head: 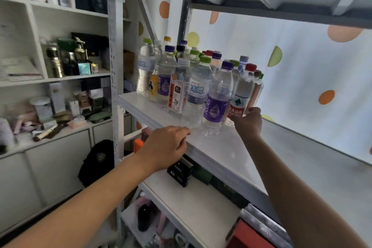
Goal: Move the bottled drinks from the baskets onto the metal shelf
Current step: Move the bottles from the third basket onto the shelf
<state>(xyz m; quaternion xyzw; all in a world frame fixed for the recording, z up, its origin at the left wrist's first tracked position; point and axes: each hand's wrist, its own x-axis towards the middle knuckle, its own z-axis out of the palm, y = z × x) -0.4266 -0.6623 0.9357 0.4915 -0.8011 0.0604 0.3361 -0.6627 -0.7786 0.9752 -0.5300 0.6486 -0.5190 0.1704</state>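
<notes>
On the metal shelf a crowd of bottles stands upright at its left end; the right hand curls round the base of a red-capped bottle; the left hand, fingers loosely bent and holding nothing, rests at the shelf's front edge.

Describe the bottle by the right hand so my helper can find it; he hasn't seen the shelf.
On the white metal shelf, go to the right end of the bottle cluster, at the right hand. The clear bottle with a red cap is there; neighbours wear purple or green caps.
</notes>
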